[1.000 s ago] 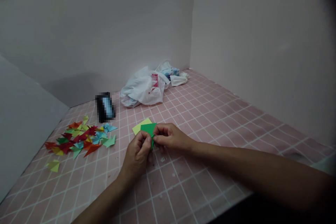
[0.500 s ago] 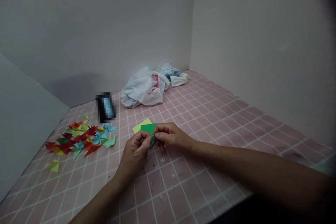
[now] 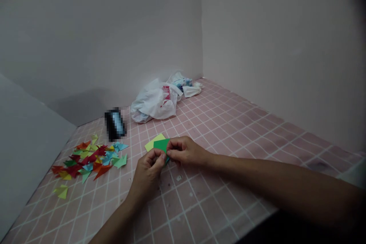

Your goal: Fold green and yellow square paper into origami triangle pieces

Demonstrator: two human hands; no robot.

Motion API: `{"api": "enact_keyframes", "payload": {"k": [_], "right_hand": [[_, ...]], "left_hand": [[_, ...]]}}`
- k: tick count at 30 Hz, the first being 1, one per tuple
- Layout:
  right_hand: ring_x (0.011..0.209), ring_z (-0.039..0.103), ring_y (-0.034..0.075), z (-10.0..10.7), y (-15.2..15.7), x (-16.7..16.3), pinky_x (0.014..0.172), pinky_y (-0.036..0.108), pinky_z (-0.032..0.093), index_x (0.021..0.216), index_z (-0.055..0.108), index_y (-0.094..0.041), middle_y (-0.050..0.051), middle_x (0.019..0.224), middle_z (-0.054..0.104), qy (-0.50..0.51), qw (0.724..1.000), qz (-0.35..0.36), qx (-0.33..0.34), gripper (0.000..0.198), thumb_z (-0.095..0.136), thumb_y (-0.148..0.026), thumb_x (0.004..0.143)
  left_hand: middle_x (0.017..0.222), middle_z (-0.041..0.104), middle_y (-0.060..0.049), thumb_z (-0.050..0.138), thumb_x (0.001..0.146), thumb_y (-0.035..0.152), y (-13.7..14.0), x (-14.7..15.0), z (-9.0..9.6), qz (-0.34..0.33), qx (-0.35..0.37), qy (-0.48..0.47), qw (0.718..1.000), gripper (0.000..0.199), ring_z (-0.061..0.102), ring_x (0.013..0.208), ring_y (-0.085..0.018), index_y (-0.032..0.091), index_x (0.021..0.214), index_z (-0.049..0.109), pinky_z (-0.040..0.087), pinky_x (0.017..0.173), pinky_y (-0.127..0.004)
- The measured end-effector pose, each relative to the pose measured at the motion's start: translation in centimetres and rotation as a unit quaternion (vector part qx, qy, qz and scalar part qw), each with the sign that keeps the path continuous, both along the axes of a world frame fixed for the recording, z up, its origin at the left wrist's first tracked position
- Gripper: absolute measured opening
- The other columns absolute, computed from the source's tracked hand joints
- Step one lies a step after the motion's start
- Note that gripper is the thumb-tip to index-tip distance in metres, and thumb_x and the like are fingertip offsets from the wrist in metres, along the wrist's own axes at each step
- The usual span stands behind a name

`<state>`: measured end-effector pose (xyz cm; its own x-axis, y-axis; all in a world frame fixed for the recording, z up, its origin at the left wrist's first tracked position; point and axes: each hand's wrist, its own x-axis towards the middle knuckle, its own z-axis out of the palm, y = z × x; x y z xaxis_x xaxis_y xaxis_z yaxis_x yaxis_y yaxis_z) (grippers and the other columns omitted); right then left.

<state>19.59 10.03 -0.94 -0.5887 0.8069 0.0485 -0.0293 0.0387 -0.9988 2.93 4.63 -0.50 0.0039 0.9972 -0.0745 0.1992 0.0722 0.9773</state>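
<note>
My left hand [image 3: 151, 164] and my right hand [image 3: 184, 150] meet at the middle of the table, thumbs and fingertips pinched close together. Between the fingertips they grip green paper, mostly covered by the fingers. A flat green piece of paper [image 3: 161, 144] shows just beyond my left fingers; whether it is part of the held piece I cannot tell. Behind it a yellow sheet of paper [image 3: 151, 143] lies on the table. Off to the left spreads a pile of folded paper pieces [image 3: 93, 155] in red, orange, yellow, blue and green.
The table has a pink cloth with white grid lines [image 3: 217, 198]. A lone yellow folded paper [image 3: 61, 191] lies before the pile. Behind the pile stands a blurred dark device [image 3: 115, 124]. White plastic bags [image 3: 154, 101] rest near the wall corner.
The view has tilted and shifted slightly, so the scene sits a little lower. Both hands have drawn closer at the fingertips, covering more of the green paper.
</note>
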Motion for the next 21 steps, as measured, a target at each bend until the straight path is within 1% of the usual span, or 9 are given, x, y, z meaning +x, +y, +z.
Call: {"api": "enact_keyframes", "payload": {"k": [3,5,8,12,17,21], "right_hand": [[0.045,0.051,0.007,0.03,0.08,0.09,0.047,0.019,0.041,0.074,0.058,-0.016,-0.005,0.054,0.055,0.03,0.999,0.025,-0.037,0.01,0.053,-0.016,0.082],[0.046,0.052,0.007,0.1,0.08,0.11,0.048,0.019,0.044,0.076,0.058,-0.016,-0.005,0.056,0.057,0.045,0.997,0.038,-0.051,0.009,0.054,-0.017,0.083],[0.046,0.053,0.006,0.16,0.08,0.07,0.048,0.018,0.043,0.076,0.059,-0.015,-0.006,0.057,0.058,0.046,0.997,0.037,-0.052,0.003,0.057,-0.014,0.078],[0.044,0.052,0.006,0.02,0.15,-0.04,0.045,0.017,0.041,0.073,0.058,-0.016,-0.007,0.054,0.056,0.047,0.996,0.035,-0.067,0.005,0.057,-0.012,0.076],[0.043,0.051,0.007,-0.07,0.04,-0.28,0.044,0.017,0.042,0.073,0.057,-0.016,-0.007,0.05,0.056,0.038,0.995,0.028,-0.085,0.007,0.057,-0.01,0.076],[0.041,0.05,0.007,0.0,-0.23,-0.45,0.042,0.017,0.04,0.073,0.057,-0.017,-0.008,0.049,0.055,0.026,0.996,0.024,-0.083,0.008,0.057,-0.009,0.076]], "left_hand": [[0.067,0.055,0.001,0.065,0.084,0.044,-0.04,-0.03,0.32,0.002,0.01,0.02,1.0,0.03,0.043,0.06,-0.012,0.016,0.074,0.061,0.035,0.056,-0.023],[0.065,0.055,0.001,0.064,0.083,0.046,-0.08,-0.03,0.51,0.001,0.006,0.013,1.0,0.031,0.042,0.058,-0.012,0.016,0.073,0.061,0.034,0.054,-0.023],[0.061,0.05,0.003,0.065,0.082,0.046,-0.14,-0.06,0.56,0.002,0.006,0.006,1.0,0.032,0.038,0.053,-0.01,0.016,0.072,0.06,0.031,0.051,-0.022],[0.054,0.046,0.006,0.063,0.084,0.049,-0.2,-0.08,0.28,0.001,-0.015,0.015,1.0,0.033,0.037,0.045,-0.009,0.018,0.073,0.058,0.027,0.044,-0.02],[0.056,0.05,0.007,0.068,0.083,0.048,-0.21,0.03,-0.03,0.007,-0.01,-0.014,1.0,0.03,0.042,0.045,-0.009,0.02,0.08,0.057,0.033,0.044,-0.019],[0.053,0.051,0.007,0.068,0.081,0.049,-0.22,0.07,-0.21,0.01,-0.007,-0.02,1.0,0.032,0.042,0.041,-0.009,0.021,0.079,0.055,0.032,0.042,-0.019]]}}
